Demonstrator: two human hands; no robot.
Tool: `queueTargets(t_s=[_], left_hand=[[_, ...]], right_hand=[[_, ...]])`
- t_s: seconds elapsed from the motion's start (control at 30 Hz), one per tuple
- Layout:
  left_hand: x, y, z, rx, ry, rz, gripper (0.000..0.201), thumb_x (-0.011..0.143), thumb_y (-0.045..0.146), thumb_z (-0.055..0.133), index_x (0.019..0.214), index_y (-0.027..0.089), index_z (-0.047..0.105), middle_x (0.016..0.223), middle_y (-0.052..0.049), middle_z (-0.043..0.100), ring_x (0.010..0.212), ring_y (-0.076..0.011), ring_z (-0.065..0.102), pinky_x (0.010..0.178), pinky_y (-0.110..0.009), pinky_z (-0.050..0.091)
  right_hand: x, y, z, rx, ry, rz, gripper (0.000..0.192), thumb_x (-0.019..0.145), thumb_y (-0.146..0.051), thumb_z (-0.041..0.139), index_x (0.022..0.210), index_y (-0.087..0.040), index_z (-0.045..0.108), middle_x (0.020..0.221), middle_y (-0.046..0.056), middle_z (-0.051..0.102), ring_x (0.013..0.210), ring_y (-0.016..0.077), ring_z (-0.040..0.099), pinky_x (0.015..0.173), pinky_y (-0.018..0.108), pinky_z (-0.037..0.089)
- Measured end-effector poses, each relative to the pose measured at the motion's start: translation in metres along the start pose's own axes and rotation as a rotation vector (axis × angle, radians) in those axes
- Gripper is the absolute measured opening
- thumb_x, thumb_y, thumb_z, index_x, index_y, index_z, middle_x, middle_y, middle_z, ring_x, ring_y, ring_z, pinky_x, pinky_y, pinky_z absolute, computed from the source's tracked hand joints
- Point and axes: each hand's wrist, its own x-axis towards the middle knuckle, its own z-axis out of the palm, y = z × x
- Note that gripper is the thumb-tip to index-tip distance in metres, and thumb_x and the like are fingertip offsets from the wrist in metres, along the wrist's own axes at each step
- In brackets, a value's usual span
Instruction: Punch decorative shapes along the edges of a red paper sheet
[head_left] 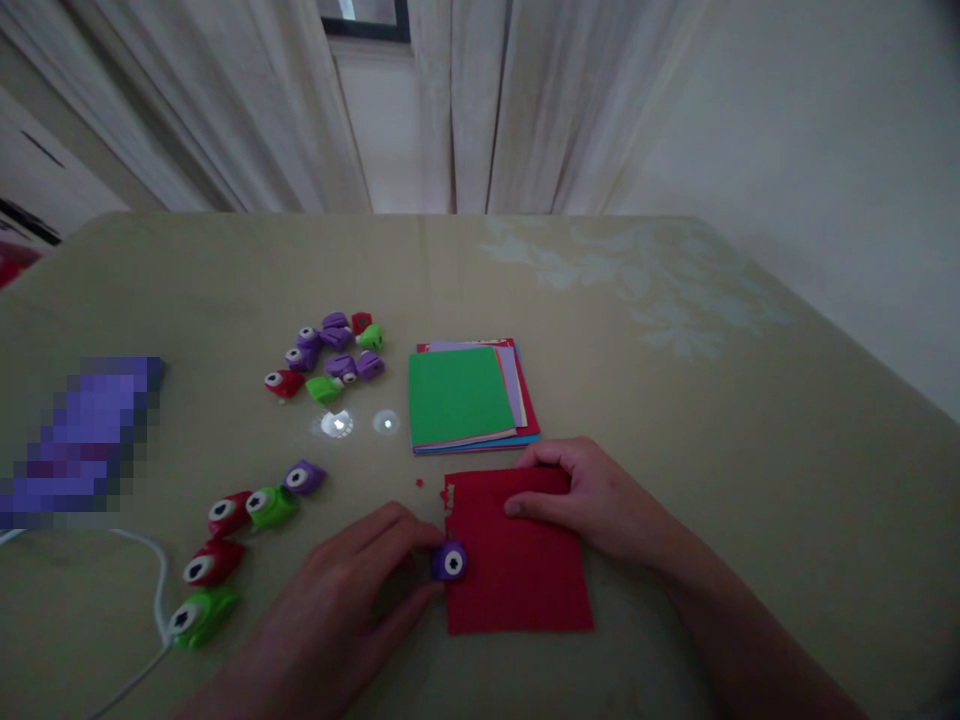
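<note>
Hands at the bench: your left hand (352,590) pinches a small purple plastic paper punch (450,561) onto the left edge of a red paper sheet (517,560), which your right hand (592,500) pins flat from the opposite side, fingers spread.

Glossy plastic purple punch (450,561) on matt red paper sheet (517,560); smooth, faintly patterned tablecloth (675,330).

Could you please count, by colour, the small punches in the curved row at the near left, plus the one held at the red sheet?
Red punches: 2
Green punches: 2
Purple punches: 2, counting the purple punch in the left hand
Total: 6
</note>
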Motion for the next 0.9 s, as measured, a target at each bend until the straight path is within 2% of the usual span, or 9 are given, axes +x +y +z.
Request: queueTargets(t_s=[0.7, 0.9], left_hand=[[0.0005, 0.0031, -0.0020, 0.005, 0.006, -0.008, 0.017, 0.104, 0.023, 0.065, 0.117, 0.032, 0.071, 0.109, 0.000, 0.076, 0.095, -0.0191, 0.075, 0.083, -0.028, 0.061], [0.0005, 0.0034, -0.0026, 0.011, 0.000, -0.008, 0.017, 0.104, 0.024, 0.064, 0.117, 0.032, 0.071, 0.110, 0.001, 0.076, 0.095, -0.0181, 0.075, 0.084, -0.027, 0.060]], right_hand=[[0.0003, 0.0013, -0.0004, -0.004, -0.017, 0.020, 0.027, 0.082, -0.041, 0.089, 0.091, -0.019, 0.076, 0.084, 0.002, 0.080, 0.074, 0.0212, 0.074, 0.061, 0.027, 0.052], [-0.0008, -0.0011, -0.0006, -0.060, -0.008, -0.028, 0.025, 0.083, -0.041, 0.089, 0.093, -0.020, 0.078, 0.086, 0.002, 0.081, 0.075, 0.0214, 0.075, 0.063, 0.028, 0.053]])
